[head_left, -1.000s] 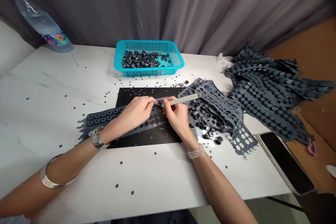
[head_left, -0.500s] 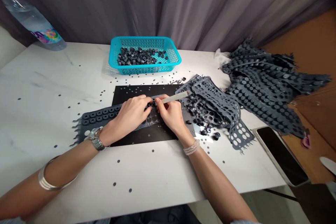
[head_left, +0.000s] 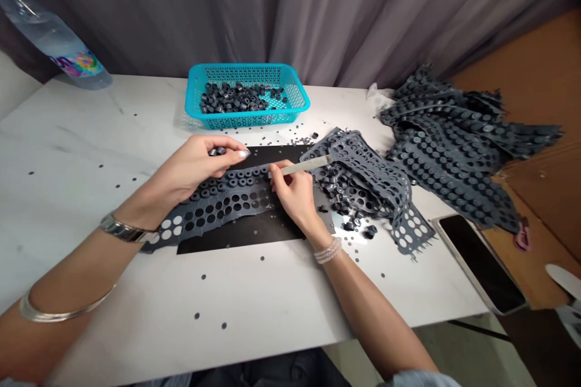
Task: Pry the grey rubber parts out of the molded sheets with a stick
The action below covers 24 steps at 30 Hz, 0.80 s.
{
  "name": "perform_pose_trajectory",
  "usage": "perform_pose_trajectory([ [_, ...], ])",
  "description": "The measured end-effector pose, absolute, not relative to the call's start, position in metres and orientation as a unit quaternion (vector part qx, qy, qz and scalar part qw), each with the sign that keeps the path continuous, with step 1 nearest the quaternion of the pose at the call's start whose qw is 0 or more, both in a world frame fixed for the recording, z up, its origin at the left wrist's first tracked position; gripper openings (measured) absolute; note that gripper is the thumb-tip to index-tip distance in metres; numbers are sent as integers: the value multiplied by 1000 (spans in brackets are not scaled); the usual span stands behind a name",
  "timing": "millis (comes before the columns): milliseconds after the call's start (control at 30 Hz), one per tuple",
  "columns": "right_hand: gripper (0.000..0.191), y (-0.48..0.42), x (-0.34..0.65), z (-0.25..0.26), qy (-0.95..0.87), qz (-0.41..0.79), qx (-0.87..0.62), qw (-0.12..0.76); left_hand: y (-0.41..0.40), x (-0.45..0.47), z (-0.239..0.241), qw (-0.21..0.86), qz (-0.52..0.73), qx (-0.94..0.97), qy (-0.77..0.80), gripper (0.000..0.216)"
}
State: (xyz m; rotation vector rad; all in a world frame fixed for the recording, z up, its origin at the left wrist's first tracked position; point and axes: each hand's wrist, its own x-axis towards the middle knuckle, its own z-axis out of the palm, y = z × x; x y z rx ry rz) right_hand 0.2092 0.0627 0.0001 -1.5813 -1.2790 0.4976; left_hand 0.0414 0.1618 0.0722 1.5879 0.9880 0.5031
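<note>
My left hand [head_left: 195,166] is raised above the grey perforated rubber strip [head_left: 222,202], its fingers curled round several small dark rubber rings [head_left: 218,150]. My right hand [head_left: 294,193] rests on the strip's right end and pinches a flat pale stick [head_left: 305,166] that points right. The strip lies across a black mat [head_left: 254,230], with rings still seated along its far row and empty holes nearer me. A turquoise basket [head_left: 299,100] partly filled with loose rings stands just beyond the mat.
Emptied strips [head_left: 367,187] and loose rings lie right of the mat. A big heap of ring-filled strips [head_left: 458,151] fills the far right. A phone [head_left: 481,260] lies at the right edge. A water bottle [head_left: 49,36] stands far left. Tiny punched dots dot the table [head_left: 254,308].
My left hand lifted off the strip and moved up and left, now holding rings. More empty holes show on the strip. My right hand with the stick stayed nearly in place.
</note>
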Motion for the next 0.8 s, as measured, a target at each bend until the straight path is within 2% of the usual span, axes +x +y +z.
perform_pose_trajectory([
  [100, 36, 61, 215, 2, -467, 217, -653, 555, 173, 40, 64, 770, 193, 473, 382, 7],
  [200, 33, 61, 219, 8, -426, 221, -647, 593, 174, 44, 56, 854, 168, 332, 364, 8],
  [367, 27, 69, 218, 31, -374, 233, -614, 655, 166, 49, 61, 877, 174, 265, 360, 17],
  [533, 28, 76, 206, 35, -354, 248, -601, 672, 166, 48, 68, 884, 184, 257, 345, 19],
  [667, 33, 73, 201, 10, -411, 274, -626, 604, 168, 48, 66, 868, 195, 275, 365, 35],
  [733, 34, 71, 201, 0, -443, 279, -635, 568, 167, 48, 62, 853, 193, 313, 369, 30],
  [800, 35, 70, 202, -4, -468, 277, -639, 543, 164, 49, 57, 826, 189, 369, 381, 16],
])
